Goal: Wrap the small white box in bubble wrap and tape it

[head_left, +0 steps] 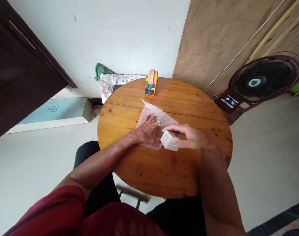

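Observation:
On the round wooden table (188, 101) lies a sheet of bubble wrap (155, 111). My left hand (148, 130) rests on it, palm down with the fingers spread. Just to the right, my right hand (192, 137) grips a small white box (169, 140) between thumb and fingers. The box is tilted, with printing on its visible faces, and is held over the right edge of the wrap. Whether the box touches the table cannot be made out.
An orange and blue tape dispenser (151, 83) stands at the table's far edge. Behind the table are a printed white sack (105, 86) and a green bag (102, 69). A black fan (262, 80) is at the right, a pale blue box (56, 109) at the left.

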`<state>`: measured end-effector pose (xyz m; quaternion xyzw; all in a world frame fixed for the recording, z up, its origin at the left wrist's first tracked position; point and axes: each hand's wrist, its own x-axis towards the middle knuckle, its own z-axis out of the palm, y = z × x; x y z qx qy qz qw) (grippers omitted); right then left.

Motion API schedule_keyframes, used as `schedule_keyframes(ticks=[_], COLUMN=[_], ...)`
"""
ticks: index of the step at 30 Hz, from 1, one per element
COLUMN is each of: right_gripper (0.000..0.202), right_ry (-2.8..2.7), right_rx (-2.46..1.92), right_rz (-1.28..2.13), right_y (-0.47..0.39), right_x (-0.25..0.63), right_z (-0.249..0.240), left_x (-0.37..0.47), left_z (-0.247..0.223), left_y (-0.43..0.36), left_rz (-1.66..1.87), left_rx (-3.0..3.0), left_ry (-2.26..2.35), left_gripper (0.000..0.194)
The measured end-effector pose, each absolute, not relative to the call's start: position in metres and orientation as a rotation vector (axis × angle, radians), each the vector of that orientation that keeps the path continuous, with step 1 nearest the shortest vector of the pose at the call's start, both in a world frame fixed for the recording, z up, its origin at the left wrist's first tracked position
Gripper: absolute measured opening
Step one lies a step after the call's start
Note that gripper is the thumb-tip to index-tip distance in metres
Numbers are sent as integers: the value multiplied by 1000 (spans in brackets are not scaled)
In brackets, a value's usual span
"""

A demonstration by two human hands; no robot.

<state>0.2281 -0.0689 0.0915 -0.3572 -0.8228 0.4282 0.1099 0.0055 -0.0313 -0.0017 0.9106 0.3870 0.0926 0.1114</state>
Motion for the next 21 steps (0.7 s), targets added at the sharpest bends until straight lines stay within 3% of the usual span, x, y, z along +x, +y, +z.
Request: schedule_keyframes(ticks=[12, 14, 18, 21], right_gripper=[46, 45, 44, 46], right_ry=[-2407, -2328, -2076, -1901], right_rx=[-905, -938, -990, -1073], right_rz=[1329, 1336, 1280, 1227], right_y=[-58, -52, -44, -39], right_x=[197, 200, 208, 214], right_z=[60, 56, 47, 39], left_x=[2, 3, 1, -7], left_z=[7, 3, 3, 9], left_y=[-31, -30, -29, -27], left_rz=[275, 291, 335, 404], left_rx=[2642, 2614, 2522, 2442], left_ry=[1042, 1026, 989, 922], left_gripper=[55, 66, 105, 107])
